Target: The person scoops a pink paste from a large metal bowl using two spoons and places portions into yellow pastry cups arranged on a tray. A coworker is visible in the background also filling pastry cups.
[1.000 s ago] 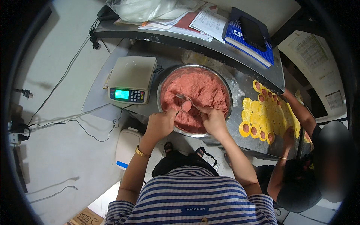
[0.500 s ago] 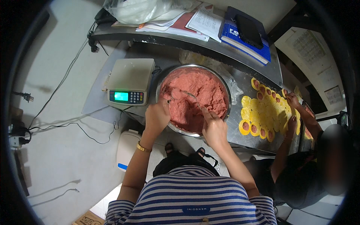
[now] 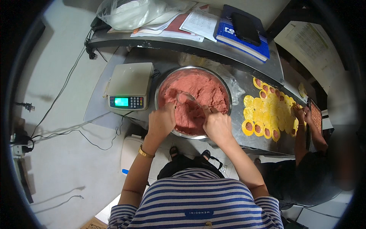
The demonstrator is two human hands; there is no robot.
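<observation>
A large steel bowl [image 3: 228, 84] holds a mass of pink ground meat [image 3: 206, 82]. My right hand [image 3: 218, 124] is closed at the bowl's near right side, gripping a metal spoon [image 3: 195, 100] that reaches into the meat. Some meat sits at the spoon's head. My left hand [image 3: 161, 122] is closed over the near left rim, its fingertips close to the spoon's head. What the left fingers hold, if anything, is hidden. On the table to the right lie rows of yellow round wrappers [image 3: 263, 110], several with pink meat on them.
Left of the bowl stands a digital scale [image 3: 129, 82] with a lit display. A shelf [image 3: 160, 41] behind carries papers, a plastic bag [image 3: 131, 13], a blue book [image 3: 244, 45] and a phone [image 3: 246, 28]. At right, a co-worker's hands [image 3: 301, 112] work by a tray [image 3: 315, 118].
My hands have drawn slightly closer together over the bowl, and the spoon's head has shifted left. The co-worker's hands have come together near the tray.
</observation>
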